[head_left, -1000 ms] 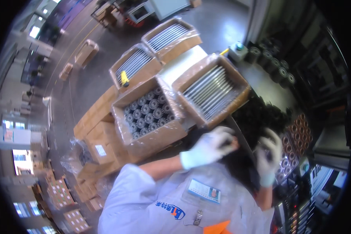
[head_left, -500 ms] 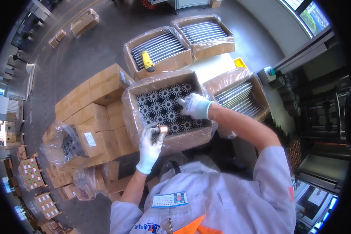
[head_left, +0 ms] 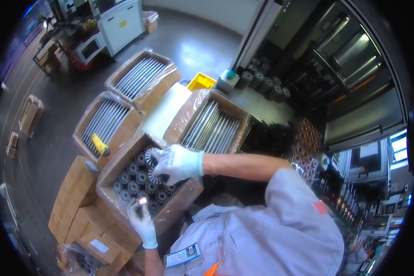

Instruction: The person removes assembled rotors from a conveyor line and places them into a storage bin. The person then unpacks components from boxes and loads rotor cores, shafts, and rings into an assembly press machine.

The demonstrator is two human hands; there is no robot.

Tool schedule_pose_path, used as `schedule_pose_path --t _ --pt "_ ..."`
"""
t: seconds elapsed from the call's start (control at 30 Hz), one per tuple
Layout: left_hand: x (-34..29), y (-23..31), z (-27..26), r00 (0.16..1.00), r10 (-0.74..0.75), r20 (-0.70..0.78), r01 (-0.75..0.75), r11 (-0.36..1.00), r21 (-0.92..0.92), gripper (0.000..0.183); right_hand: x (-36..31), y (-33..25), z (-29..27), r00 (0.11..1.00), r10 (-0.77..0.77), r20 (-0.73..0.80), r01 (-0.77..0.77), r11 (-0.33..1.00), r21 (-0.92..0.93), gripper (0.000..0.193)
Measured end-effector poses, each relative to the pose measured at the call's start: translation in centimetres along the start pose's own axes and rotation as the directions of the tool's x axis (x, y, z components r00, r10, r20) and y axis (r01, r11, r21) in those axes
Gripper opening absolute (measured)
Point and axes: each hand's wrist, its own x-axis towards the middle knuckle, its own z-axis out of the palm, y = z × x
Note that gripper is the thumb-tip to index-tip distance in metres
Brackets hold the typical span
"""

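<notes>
Workshop floor, lined cartons. Open carton (head_left: 124, 172) of finned metal rotors (head_left: 138, 181), axes upright. Right hand (head_left: 177, 163), nearer, fingers curled on one rotor at far corner; left hand (head_left: 141, 221) pinches a small shiny piece at near rim.

Grey concrete floor (head_left: 46, 152) under stacked closed cartons (head_left: 76, 202) and open plastic-lined boxes (head_left: 140, 76).

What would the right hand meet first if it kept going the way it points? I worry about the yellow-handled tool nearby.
Most likely the finned metal cylinders in the open carton: the right hand already rests on them, pointing left. The yellow-handled tool lies in the next box, apparently off that line, though depth is unclear.
</notes>
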Motion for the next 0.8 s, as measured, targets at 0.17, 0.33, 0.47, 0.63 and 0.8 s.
schedule_pose_path --t 0.17,0.33,0.47,0.63,0.8 --pt "0.1 1.1 0.8 0.999 0.042 0.018 -0.044 0.993 0.11 0.016 -6.3 -0.1 -6.4 0.741 0.448 -0.501 -0.402 0.893 0.204 0.029" --pt "-0.1 0.8 0.9 0.999 -0.036 0.022 0.035 0.999 0.013 0.011 -13.9 8.4 -9.7 0.352 0.735 -0.579 -0.837 0.525 0.157 0.032" --pt "0.0 0.4 1.2 1.0 -0.014 0.025 0.014 0.999 0.03 0.012 -18.3 14.1 -11.4 0.18 0.824 -0.537 -0.967 0.25 0.059 0.038" --pt "0.0 0.5 1.1 0.999 -0.042 0.034 0.04 0.997 0.072 0.017 -19.9 20.0 -10.9 0.062 0.879 -0.473 -0.998 0.064 -0.012 0.041" --pt "-0.3 1.3 0.7 0.998 0.059 -0.038 -0.049 0.975 0.219 0.012 -21.7 24.4 -9.9 0.305 0.763 -0.57 -0.951 0.212 -0.225 0.04"
